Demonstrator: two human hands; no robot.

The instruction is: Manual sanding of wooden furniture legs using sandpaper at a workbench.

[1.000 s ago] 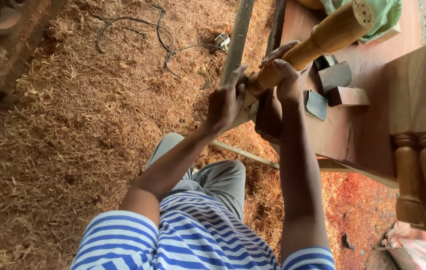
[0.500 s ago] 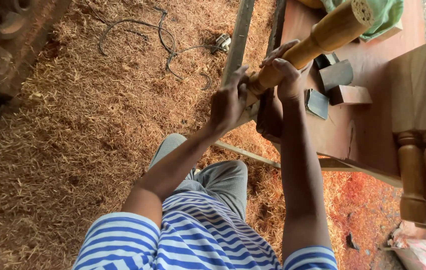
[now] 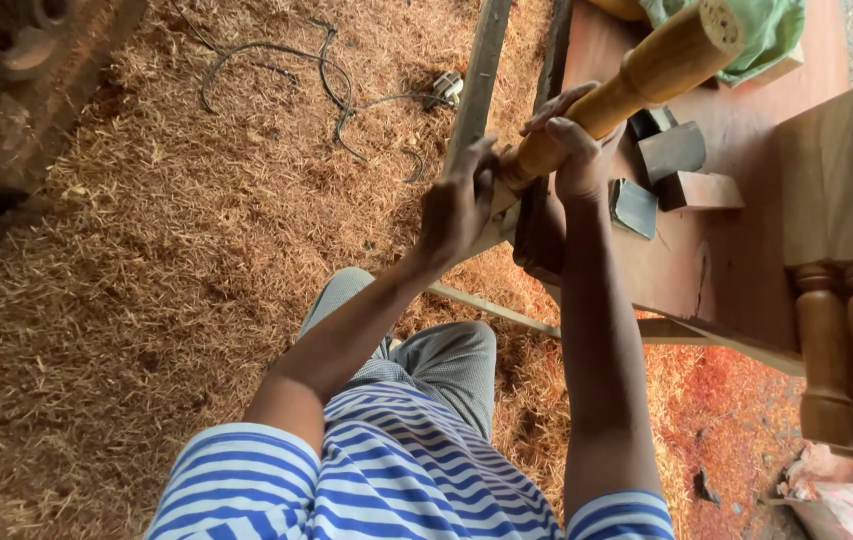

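A turned wooden leg (image 3: 661,65), pale and rounded with a thick far end, slants up from the workbench edge. My right hand (image 3: 576,150) is wrapped around its narrow middle part. My left hand (image 3: 458,205) grips the lower end of the same leg, just off the bench's near edge, fingers closed over it. Both arms reach forward from a blue-and-white striped shirt.
The reddish wooden workbench (image 3: 736,250) carries small wood blocks (image 3: 681,165), a green cloth (image 3: 771,30) and two more turned legs (image 3: 846,340) at the right. A long wooden beam (image 3: 481,60) runs beside it. Wood shavings and a cable (image 3: 326,95) cover the floor.
The left hand has slid slightly down and left along the leg's lower end. The right hand keeps its grip, and the leg has barely moved.
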